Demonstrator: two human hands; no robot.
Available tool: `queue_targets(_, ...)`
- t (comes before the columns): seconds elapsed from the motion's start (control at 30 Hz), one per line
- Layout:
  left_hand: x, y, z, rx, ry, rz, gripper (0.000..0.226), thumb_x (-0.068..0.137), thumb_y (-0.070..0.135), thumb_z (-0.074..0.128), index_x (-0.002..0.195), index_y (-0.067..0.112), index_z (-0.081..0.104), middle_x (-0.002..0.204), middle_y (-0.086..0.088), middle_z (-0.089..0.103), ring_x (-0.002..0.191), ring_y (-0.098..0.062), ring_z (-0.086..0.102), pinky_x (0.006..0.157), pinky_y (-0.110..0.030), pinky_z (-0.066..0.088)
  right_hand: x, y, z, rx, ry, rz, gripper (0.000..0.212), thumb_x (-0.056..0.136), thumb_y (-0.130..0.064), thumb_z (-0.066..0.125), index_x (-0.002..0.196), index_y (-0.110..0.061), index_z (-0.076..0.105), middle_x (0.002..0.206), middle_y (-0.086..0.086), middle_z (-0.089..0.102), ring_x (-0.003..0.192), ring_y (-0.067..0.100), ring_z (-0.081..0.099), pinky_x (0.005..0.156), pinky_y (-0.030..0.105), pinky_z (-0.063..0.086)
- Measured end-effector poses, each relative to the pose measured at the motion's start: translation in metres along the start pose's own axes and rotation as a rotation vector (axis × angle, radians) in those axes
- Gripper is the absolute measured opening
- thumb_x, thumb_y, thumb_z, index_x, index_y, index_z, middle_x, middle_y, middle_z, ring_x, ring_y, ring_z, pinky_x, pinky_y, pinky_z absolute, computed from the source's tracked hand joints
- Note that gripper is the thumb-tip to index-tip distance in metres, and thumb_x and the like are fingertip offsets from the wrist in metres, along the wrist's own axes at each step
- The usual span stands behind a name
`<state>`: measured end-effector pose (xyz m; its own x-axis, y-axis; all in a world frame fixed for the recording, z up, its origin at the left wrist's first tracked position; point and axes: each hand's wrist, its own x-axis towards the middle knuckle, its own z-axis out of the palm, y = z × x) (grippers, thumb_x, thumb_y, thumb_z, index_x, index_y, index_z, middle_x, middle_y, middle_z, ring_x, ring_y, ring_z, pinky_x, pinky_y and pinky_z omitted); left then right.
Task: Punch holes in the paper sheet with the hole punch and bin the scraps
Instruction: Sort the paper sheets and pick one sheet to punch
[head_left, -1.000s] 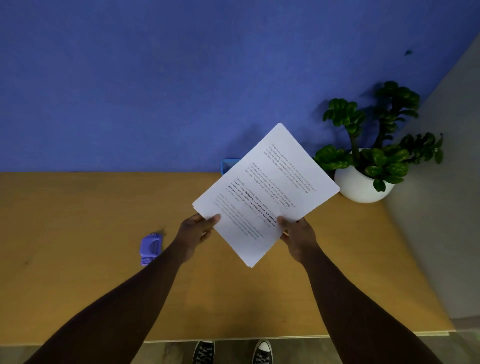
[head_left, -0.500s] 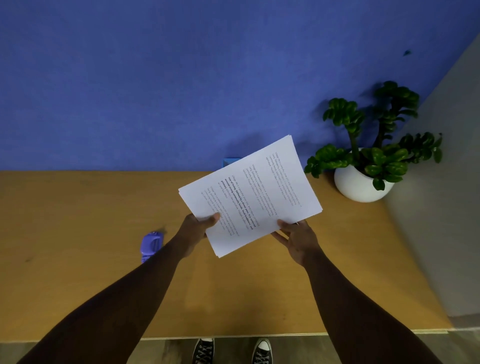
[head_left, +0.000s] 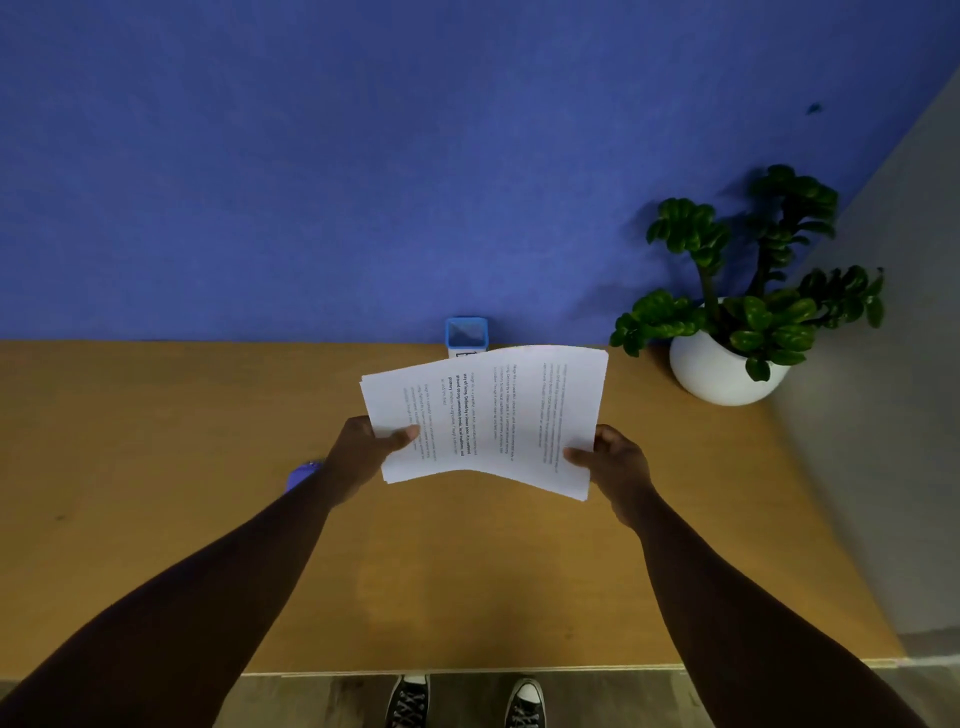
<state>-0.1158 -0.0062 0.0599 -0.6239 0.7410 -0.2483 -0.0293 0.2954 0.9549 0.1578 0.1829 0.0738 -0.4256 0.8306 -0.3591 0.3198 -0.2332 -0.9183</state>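
A white printed paper sheaf (head_left: 493, 415) hangs in the air above the wooden table (head_left: 156, 441), turned sideways so its text lines run up and down. My left hand (head_left: 363, 452) pinches its near-left corner, thumb on top. My right hand (head_left: 613, 457) pinches the near-right corner. The purple hole punch (head_left: 300, 475) lies on the table just left of my left wrist, mostly hidden behind my forearm. A small blue bin (head_left: 466, 335) stands at the table's back edge against the wall, its lower part hidden by the paper.
A green plant in a white pot (head_left: 722, 369) stands at the back right corner. A blue wall rises behind the table and a grey wall flanks its right side. My shoes (head_left: 462, 701) show below the near table edge.
The paper has turned counter-clockwise from a slanted diamond pose to lying sideways and lower. My hands moved apart to its two near corners. The blue bin behind it is now uncovered.
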Motion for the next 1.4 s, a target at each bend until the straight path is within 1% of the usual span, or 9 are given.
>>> queue_targets(0.07,-0.002,-0.004,0.004,-0.031,0.020,0.008,0.019,0.084,0.013,0.077,0.098,0.023,0.071,0.086,0.016,0.078,0.080,-0.004,0.075,0.061,-0.015,0.057,-0.002,0.003,0.003,-0.074,0.017,-0.024,0.027,0.080,-0.005,0.073,0.102,-0.018,0.064,0.099,-0.004,0.070,0.091,0.022,0.066,0.070,0.029,0.056)
queue_targets(0.23,-0.007,-0.013,0.016,-0.116,0.084,0.009,0.026,0.079,0.001,0.079,0.089,0.025,0.073,0.082,0.020,0.077,0.077,-0.001,0.075,0.058,-0.013,0.056,-0.001,0.014,0.005,-0.113,0.056,0.014,0.038,0.078,0.005,0.067,0.111,-0.015,0.064,0.105,0.003,0.068,0.097,0.024,0.063,0.069,0.027,0.052)
queue_targets(0.37,-0.012,-0.024,0.024,-0.107,0.085,-0.025,0.030,0.075,-0.002,0.082,0.087,0.024,0.073,0.080,0.017,0.078,0.074,0.001,0.074,0.057,-0.012,0.055,-0.001,0.021,0.005,-0.123,0.073,0.085,0.046,0.073,0.008,0.067,0.114,-0.012,0.063,0.107,0.006,0.067,0.102,0.029,0.062,0.075,0.034,0.053)
queue_targets(0.6,-0.016,-0.039,0.024,0.003,0.045,-0.113,0.027,0.072,0.005,0.087,0.091,0.018,0.072,0.089,0.004,0.076,0.081,-0.010,0.072,0.062,-0.017,0.055,-0.007,0.036,0.008,-0.182,0.127,0.153,0.042,0.078,-0.001,0.068,0.118,-0.011,0.062,0.099,0.004,0.065,0.087,0.024,0.065,0.053,0.025,0.050)
queue_targets(0.9,-0.007,-0.016,0.021,0.007,0.017,-0.050,0.020,0.079,0.015,0.082,0.096,0.020,0.072,0.087,0.009,0.079,0.079,-0.007,0.076,0.059,-0.019,0.059,-0.003,0.021,0.000,-0.160,0.127,-0.034,0.031,0.087,-0.007,0.065,0.118,-0.013,0.064,0.105,0.004,0.069,0.096,0.023,0.065,0.065,0.022,0.050)
queue_targets(1.07,-0.014,-0.024,0.025,0.029,-0.006,-0.076,0.020,0.079,0.012,0.081,0.095,0.018,0.070,0.086,0.004,0.078,0.080,-0.014,0.075,0.058,-0.018,0.057,-0.002,0.027,-0.006,-0.210,0.062,0.069,0.038,0.082,-0.005,0.070,0.118,-0.014,0.063,0.106,0.005,0.068,0.096,0.024,0.065,0.070,0.027,0.054)
queue_targets(1.17,-0.017,-0.033,0.026,0.055,0.011,-0.109,0.025,0.076,0.004,0.082,0.093,0.016,0.068,0.093,0.000,0.074,0.087,-0.014,0.072,0.061,-0.017,0.056,-0.003,0.034,-0.006,-0.280,0.062,0.122,0.043,0.081,-0.006,0.072,0.123,-0.012,0.062,0.110,0.007,0.067,0.093,0.022,0.062,0.061,0.022,0.050)
queue_targets(1.23,-0.017,-0.036,0.026,0.107,0.016,-0.122,0.028,0.077,0.003,0.081,0.097,0.014,0.066,0.098,-0.003,0.072,0.090,-0.017,0.069,0.066,-0.020,0.055,-0.003,0.036,-0.006,-0.311,0.077,0.133,0.043,0.082,-0.010,0.071,0.124,-0.010,0.061,0.109,0.007,0.067,0.088,0.020,0.062,0.058,0.022,0.049)
queue_targets(1.4,-0.015,-0.032,0.026,0.141,0.054,-0.094,0.027,0.081,0.005,0.078,0.107,0.007,0.068,0.103,-0.009,0.072,0.094,-0.026,0.069,0.081,-0.039,0.058,-0.004,0.035,-0.006,-0.367,0.072,0.043,0.036,0.089,-0.018,0.065,0.124,-0.010,0.061,0.112,0.008,0.068,0.094,0.022,0.064,0.074,0.030,0.055)
